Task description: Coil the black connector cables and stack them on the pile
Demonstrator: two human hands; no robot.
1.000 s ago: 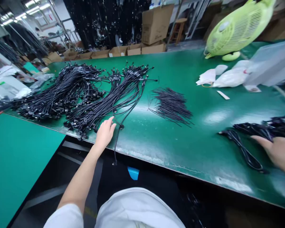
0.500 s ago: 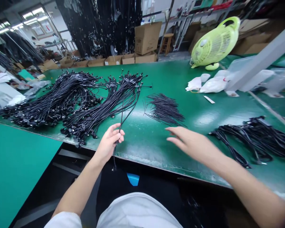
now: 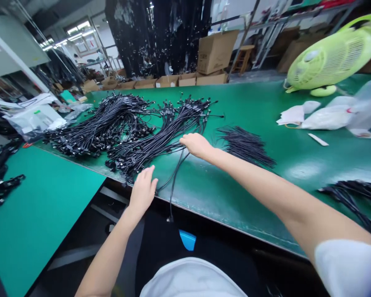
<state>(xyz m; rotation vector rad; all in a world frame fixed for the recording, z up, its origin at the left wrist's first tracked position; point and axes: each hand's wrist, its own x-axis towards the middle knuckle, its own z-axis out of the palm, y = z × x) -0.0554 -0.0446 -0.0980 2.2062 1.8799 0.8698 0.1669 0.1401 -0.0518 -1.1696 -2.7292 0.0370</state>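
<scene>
My right hand (image 3: pixel 197 144) is closed on black cables (image 3: pixel 173 185) at the right side of a cable bundle. From beneath its fingers, lengths of cable hang toward me, and one connector end drops past the table's front edge. My left hand (image 3: pixel 144 187) is open at that edge, fingers stretched forward and thumb apart, with a cable end close beside the thumb. Ahead of it lies the bundle of black cables (image 3: pixel 160 138) with small connectors at both ends. A larger pile of similar cables (image 3: pixel 108 119) is to its left.
Thin black ties or wires (image 3: pixel 247 144) lie right of my right hand. Coiled cables (image 3: pixel 355 198) rest at the far right. A green fan (image 3: pixel 334 57) and white plastic bags (image 3: pixel 324 115) are at the back right. More cables (image 3: pixel 3 181) sit on the left table.
My left hand has let go of the cables it held. My right hand has moved left from near the thin ties and closed on the cables. The view has turned left.
</scene>
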